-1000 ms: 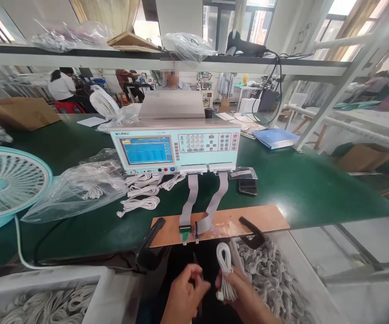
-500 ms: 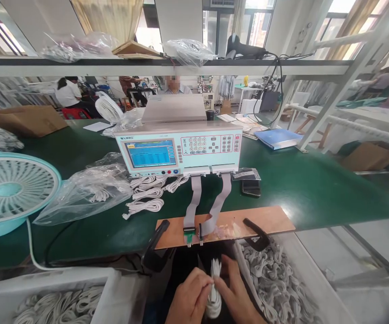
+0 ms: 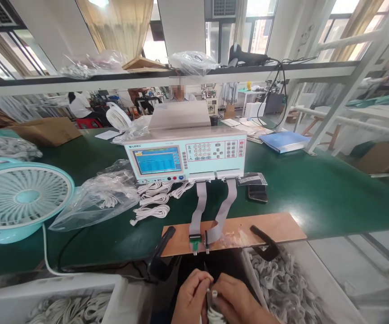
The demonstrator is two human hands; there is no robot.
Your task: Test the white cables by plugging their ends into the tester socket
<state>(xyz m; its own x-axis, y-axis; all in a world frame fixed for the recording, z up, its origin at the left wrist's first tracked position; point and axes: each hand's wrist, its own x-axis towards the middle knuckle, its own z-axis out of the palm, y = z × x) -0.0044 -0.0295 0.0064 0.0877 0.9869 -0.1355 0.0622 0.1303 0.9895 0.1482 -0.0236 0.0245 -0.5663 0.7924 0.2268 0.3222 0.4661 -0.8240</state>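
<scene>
A coiled white cable [image 3: 215, 316] is held low over my lap, below the table edge. My left hand [image 3: 191, 294] pinches it from the left, thumb and fingers pressed together near its top. From the other side my right hand [image 3: 236, 294] closes around it, fingers curled. A small pale connector end shows between the hands; my fingers hide most of the coil. Just beyond them, a wooden board [image 3: 248, 234] on the table edge bears a small green circuit board [image 3: 196, 245] with a plug, fed by grey ribbon cables [image 3: 198, 204] from a test instrument [image 3: 214, 155].
Black clamps [image 3: 162, 252] grip the board. White bins of cables stand at lower left [image 3: 113, 288] and lower right [image 3: 278, 279]. Coiled white cables [image 3: 154, 211], a plastic bag [image 3: 93, 204], a turquoise fan [image 3: 25, 195], a phone [image 3: 257, 193] and a blue folder [image 3: 283, 141] lie about.
My hands have drawn closer together around the cable, and its upper loops are now covered by my fingers. The view has tilted up a little, so the scene sits lower and further right.
</scene>
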